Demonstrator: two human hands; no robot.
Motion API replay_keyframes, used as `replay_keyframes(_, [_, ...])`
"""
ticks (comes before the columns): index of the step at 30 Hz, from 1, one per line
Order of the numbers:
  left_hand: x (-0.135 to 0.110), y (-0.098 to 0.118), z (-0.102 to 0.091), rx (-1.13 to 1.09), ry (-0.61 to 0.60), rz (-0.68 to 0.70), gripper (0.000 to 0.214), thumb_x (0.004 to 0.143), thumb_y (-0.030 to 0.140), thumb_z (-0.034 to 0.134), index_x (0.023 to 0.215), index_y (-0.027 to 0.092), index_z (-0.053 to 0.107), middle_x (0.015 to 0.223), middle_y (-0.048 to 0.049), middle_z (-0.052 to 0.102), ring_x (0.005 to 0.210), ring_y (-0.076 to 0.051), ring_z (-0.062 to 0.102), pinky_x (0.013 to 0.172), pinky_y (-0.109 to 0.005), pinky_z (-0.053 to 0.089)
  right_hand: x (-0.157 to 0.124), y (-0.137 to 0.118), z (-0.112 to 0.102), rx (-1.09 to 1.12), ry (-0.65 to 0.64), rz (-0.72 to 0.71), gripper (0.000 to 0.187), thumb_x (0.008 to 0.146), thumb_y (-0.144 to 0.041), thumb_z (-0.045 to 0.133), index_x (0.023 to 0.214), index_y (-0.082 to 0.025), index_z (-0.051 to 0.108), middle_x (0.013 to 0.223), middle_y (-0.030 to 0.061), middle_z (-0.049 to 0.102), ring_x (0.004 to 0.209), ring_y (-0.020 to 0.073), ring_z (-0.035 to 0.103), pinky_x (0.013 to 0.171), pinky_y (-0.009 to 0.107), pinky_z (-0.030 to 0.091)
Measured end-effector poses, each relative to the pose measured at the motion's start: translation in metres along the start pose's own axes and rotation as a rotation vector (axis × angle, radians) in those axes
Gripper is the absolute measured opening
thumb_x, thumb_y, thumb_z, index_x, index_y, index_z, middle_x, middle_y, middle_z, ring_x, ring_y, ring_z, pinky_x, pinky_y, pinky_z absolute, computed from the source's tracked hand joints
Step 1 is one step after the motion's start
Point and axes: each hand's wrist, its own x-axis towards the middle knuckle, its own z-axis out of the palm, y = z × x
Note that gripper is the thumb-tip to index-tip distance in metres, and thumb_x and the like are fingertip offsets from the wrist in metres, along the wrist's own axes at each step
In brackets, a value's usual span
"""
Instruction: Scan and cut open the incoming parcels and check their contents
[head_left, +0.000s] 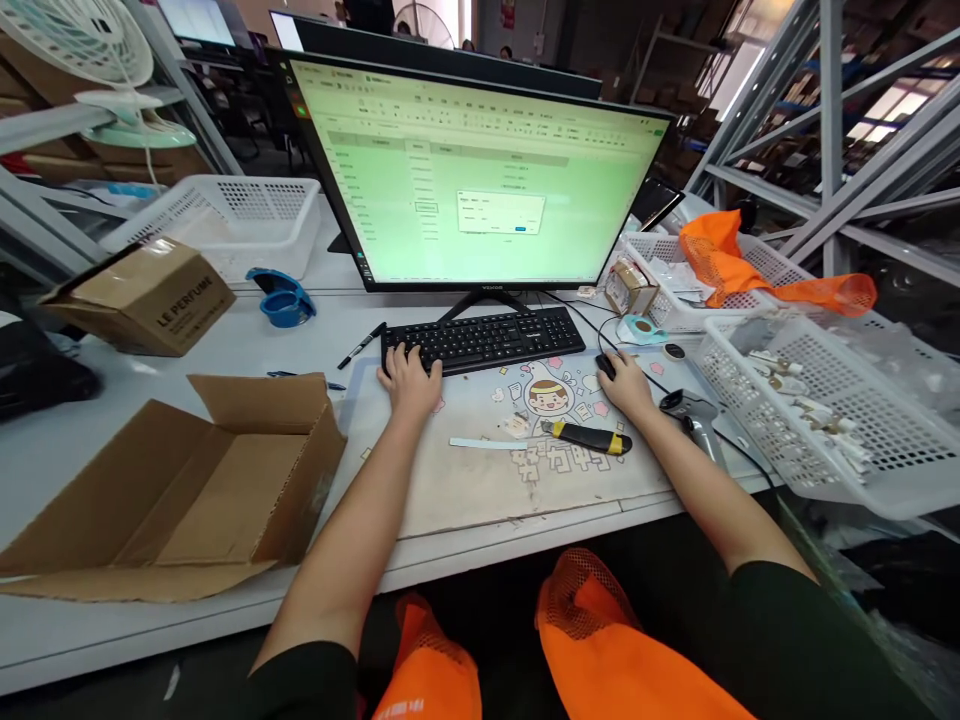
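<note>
My left hand [410, 382] rests with spread fingers on the left end of a black keyboard [495, 340]. Over a black computer mouse [606, 366] lies my right hand [626, 384], its fingers curved round it. Behind the keyboard, a monitor [480, 180] shows a spreadsheet with a small dialog box in the middle. Between my forearms, a black and yellow utility knife [589, 437] lies on the printed desk mat [465, 500], beside a thin pale strip [487, 443]. A barcode scanner [690, 408] sits just right of my right wrist.
An open cardboard box [292, 490] stands at the left, with a closed carton [157, 295] and a blue round container [283, 305] behind it. White baskets [832, 400] line the right side, one with orange mesh cloth [712, 250]. A marker [361, 346] lies left of the keyboard.
</note>
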Motion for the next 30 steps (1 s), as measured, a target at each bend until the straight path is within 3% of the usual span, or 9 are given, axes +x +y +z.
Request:
replay_keyframes(12, [0.0, -0.003, 0.0, 0.003, 0.029, -0.001, 0.058, 0.1, 0.041, 0.05, 0.149, 0.011, 0.055, 0.169, -0.0205, 0.041, 0.163, -0.037, 0.025, 0.133, -0.065, 0.017, -0.001, 0.012, 0.025, 0.119, 0.177, -0.097, 0.05, 0.092, -0.03, 0.059, 0.134, -0.01, 0.075, 0.143, 0.0223, 0.066, 0.13, 0.0376, 0.061, 0.117, 0.055, 0.049])
replay_keyframes(24, [0.002, -0.004, 0.001, 0.025, 0.032, -0.001, 0.055, 0.099, 0.039, 0.052, 0.147, 0.013, 0.057, 0.168, -0.021, 0.042, 0.162, -0.039, 0.026, 0.132, -0.065, 0.019, -0.004, 0.013, 0.026, 0.113, 0.212, -0.073, 0.055, 0.094, -0.031, 0.057, 0.142, -0.01, 0.07, 0.148, 0.022, 0.062, 0.131, 0.0383, 0.059, 0.116, 0.056, 0.049])
replay_keyframes(30, [0.003, -0.004, 0.001, 0.036, 0.027, -0.002, 0.055, 0.099, 0.04, 0.052, 0.147, 0.014, 0.057, 0.169, -0.0207, 0.041, 0.163, -0.038, 0.026, 0.132, -0.065, 0.019, -0.004, 0.012, 0.027, 0.098, 0.207, -0.057, 0.049, 0.094, -0.032, 0.056, 0.135, -0.012, 0.075, 0.143, 0.0216, 0.064, 0.126, 0.038, 0.062, 0.112, 0.056, 0.052])
